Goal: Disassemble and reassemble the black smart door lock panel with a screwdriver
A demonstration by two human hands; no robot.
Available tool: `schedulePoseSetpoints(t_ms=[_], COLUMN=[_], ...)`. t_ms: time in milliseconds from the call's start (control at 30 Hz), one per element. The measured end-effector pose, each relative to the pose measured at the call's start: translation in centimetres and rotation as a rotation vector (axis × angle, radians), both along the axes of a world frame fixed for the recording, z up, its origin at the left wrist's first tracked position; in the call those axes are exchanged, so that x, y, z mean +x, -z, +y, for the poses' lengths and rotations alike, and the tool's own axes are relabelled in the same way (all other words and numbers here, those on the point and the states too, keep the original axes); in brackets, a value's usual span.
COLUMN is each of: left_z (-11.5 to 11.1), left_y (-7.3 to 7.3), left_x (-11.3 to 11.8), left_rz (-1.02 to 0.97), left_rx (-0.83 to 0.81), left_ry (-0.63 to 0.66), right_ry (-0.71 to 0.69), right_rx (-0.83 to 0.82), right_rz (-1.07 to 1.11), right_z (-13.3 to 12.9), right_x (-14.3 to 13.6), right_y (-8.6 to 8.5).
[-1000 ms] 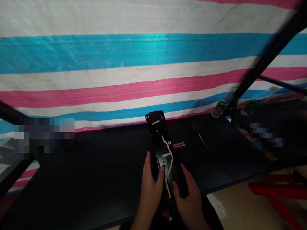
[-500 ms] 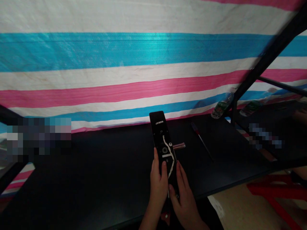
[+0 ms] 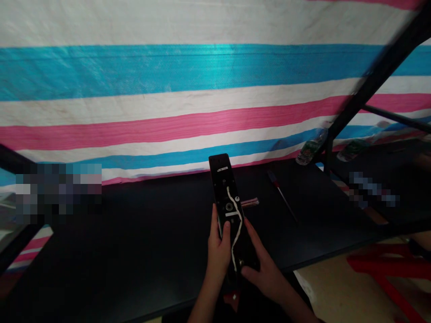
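Note:
A long black panel (image 3: 220, 179), which looks like the back of an electronic door lock, is tilted up over the table's front edge. Along its face runs a white cable (image 3: 239, 226), near a round hole and small pale labels. My left hand (image 3: 218, 251) grips the left edge, thumb on the face and fingers around the side. On the lower right, my right hand (image 3: 266, 271) holds the other edge, its thumb near the bottom end of the face. To the right lie a small pinkish packet (image 3: 250, 202) and a screwdriver (image 3: 281, 193) with a red-and-dark handle.
The black table (image 3: 134, 237) meets a striped tarp (image 3: 168, 121) behind. A clear bottle (image 3: 307, 152) stands by the black frame post (image 3: 363, 89); another bottle (image 3: 352, 150) is beyond it. Another person's blurred hand (image 3: 424, 161) shows at far right, above a red stool (image 3: 384, 267).
My right hand has shifted down and outward along the panel, its thumb moving to the lower end and uncovering more of the face. My left hand keeps its grip.

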State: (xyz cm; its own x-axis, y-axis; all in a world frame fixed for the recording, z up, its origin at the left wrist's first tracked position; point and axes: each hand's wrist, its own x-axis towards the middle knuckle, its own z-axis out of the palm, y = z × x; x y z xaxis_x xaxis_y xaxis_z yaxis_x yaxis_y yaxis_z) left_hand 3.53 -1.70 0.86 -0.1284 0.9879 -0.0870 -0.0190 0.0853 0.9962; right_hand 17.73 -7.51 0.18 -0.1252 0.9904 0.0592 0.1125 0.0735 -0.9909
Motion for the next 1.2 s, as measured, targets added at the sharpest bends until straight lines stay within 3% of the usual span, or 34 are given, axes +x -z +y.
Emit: schedulePoseSetpoints(t_ms=[100,200,367,533,667,867,1200], left_z=[-0.3,-0.8,-1.1,-1.0,-1.0,-1.3,-1.0], left_y=[0.0,0.1,0.6,0.7,0.4,0.6,1.5], left_x=[-0.3,-0.6,-0.4,0.0,-0.2,-0.6,-0.5], left_rz=[-0.016,-0.034,0.006,0.008,-0.021,-0.037,-0.055], left_rx=[-0.014,-0.029,-0.01,-0.001,-0.02,-0.015,0.025], left_ry=[0.026,0.065,0.054,0.018,0.025,0.029,-0.011], right_ry=[0.164,0.264,0.264,0.129,0.139,0.194,0.119], right_rx=[-0.134,-0.193,-0.146,-0.211,-0.239,-0.282,-0.257], right_rz=[0.153,0.115,0.088,0.177,0.261,0.307,0.35], right_z=[1.7,3.3,4.1,4.4,4.6,5.3,5.7], right_x=[-0.8,-1.5,-1.5,-1.0,-1.0,-1.0,-0.9], right_y=[0.4,0.4,-0.3,-1.2,-1.7,-1.1,-0.2])
